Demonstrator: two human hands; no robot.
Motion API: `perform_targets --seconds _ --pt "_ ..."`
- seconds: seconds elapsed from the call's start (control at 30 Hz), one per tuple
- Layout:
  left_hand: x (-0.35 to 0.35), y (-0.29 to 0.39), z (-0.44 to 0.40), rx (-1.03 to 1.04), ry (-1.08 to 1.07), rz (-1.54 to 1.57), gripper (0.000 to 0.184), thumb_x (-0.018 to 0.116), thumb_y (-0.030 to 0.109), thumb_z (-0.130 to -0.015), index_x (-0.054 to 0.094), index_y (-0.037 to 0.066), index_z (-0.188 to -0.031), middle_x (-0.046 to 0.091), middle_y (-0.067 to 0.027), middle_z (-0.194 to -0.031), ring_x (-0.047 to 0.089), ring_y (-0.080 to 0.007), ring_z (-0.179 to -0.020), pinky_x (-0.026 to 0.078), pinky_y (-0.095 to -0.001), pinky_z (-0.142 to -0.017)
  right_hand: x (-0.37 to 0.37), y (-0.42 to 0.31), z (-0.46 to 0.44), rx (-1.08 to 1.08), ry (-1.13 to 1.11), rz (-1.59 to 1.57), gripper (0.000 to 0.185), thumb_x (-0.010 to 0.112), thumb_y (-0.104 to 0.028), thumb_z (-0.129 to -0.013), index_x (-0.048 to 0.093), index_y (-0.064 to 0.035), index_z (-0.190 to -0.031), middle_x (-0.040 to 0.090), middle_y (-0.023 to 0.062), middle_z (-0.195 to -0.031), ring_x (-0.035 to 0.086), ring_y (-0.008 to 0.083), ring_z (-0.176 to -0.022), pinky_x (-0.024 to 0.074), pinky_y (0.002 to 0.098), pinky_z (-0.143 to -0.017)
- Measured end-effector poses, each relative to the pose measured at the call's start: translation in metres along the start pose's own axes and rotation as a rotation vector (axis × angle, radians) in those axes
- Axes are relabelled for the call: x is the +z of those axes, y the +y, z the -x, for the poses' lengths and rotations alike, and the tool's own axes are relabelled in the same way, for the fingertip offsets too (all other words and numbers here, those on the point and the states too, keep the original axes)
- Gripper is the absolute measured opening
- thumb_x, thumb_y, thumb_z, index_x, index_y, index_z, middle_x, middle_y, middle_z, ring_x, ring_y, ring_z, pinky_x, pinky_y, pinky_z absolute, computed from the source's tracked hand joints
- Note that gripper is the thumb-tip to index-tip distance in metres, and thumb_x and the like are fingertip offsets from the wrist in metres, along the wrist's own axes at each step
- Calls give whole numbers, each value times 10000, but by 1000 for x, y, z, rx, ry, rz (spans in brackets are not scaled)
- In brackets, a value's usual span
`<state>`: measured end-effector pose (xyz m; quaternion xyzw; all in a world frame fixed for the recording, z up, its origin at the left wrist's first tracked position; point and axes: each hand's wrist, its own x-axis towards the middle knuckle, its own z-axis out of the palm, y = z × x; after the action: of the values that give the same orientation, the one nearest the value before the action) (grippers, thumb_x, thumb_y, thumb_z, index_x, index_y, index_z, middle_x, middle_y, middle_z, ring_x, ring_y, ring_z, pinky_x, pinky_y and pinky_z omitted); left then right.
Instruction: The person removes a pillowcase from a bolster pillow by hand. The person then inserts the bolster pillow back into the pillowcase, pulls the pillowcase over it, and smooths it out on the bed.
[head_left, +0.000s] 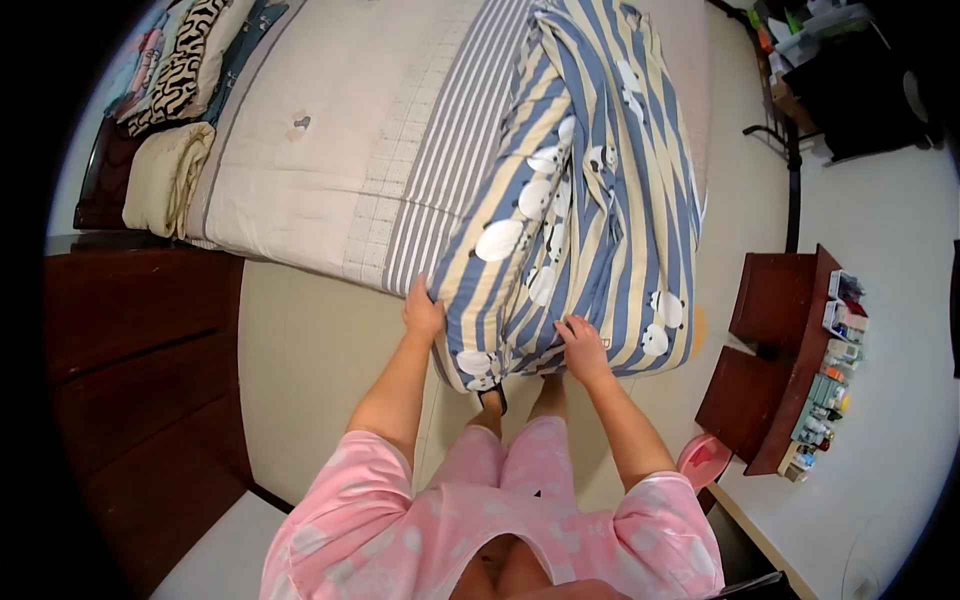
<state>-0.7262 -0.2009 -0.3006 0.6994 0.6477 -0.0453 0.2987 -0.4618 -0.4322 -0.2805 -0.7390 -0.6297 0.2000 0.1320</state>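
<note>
A quilt [480,215] with blue and cream stripes and white pandas lies folded and rumpled over the foot of the bed, its near end hanging over the edge. My left hand [424,312] is closed on the quilt's near left corner, beside the grey-and-white striped part of the bed cover [435,215]. On the near edge, right of the middle, my right hand [584,350] grips the fabric with bent fingers. Its fingertips are partly tucked into the folds. My feet are mostly hidden beneath the quilt's near edge.
Folded bedding [170,175] and a patterned pillow [180,75] lie at the bed's head, on the left. A dark wooden cabinet [150,350] stands at left. At right are a red-brown dresser [790,370] with small bottles and boxes, and a pink basin [705,458].
</note>
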Motion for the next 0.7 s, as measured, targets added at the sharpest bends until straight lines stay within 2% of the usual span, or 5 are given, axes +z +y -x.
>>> perform_targets --seconds 0.13,0.17,0.33,0.6,0.7 --pt "-8 54 -8 297 168 30 709 616 210 -772 311 93 -1402 400 -180 -1371 342 -337 -1283 258 -438 -1078 -33 -18 -44 22 42 35 517 558 -6 -717 521 -112 -1222 471 139 -1281 430 325 -1217 347 464 -1013" --pt "-9 73 -11 262 132 51 764 657 274 -769 281 187 -1428 340 -137 -1424 263 -350 -1335 222 -540 -1066 -40 -21 -55 29 59 42 513 555 -8 -723 521 -119 -1223 467 133 -1288 427 321 -1222 345 468 -1017" --pt "-39 177 -18 477 -33 -102 860 720 352 -730 257 235 -1445 195 -82 -1517 139 -353 -1394 138 -553 -1105 -74 -19 -114 31 127 47 499 550 -22 -747 523 -145 -1230 458 113 -1312 417 313 -1243 330 503 -1028" --pt "-3 249 -105 721 142 -274 922 793 262 -610 332 238 -1408 169 -54 -1521 113 -351 -1401 162 -571 -1096 -103 41 -220 47 165 93 507 565 -9 -734 534 -148 -1221 450 98 -1328 404 307 -1258 305 536 -1034" --pt "-34 248 -128 613 -59 -297 901 786 242 -616 341 238 -1400 166 -30 -1524 123 -331 -1403 177 -543 -1102 -115 62 -262 19 108 142 527 599 -35 -719 525 -148 -1228 412 75 -1373 361 303 -1293 273 562 -1041"
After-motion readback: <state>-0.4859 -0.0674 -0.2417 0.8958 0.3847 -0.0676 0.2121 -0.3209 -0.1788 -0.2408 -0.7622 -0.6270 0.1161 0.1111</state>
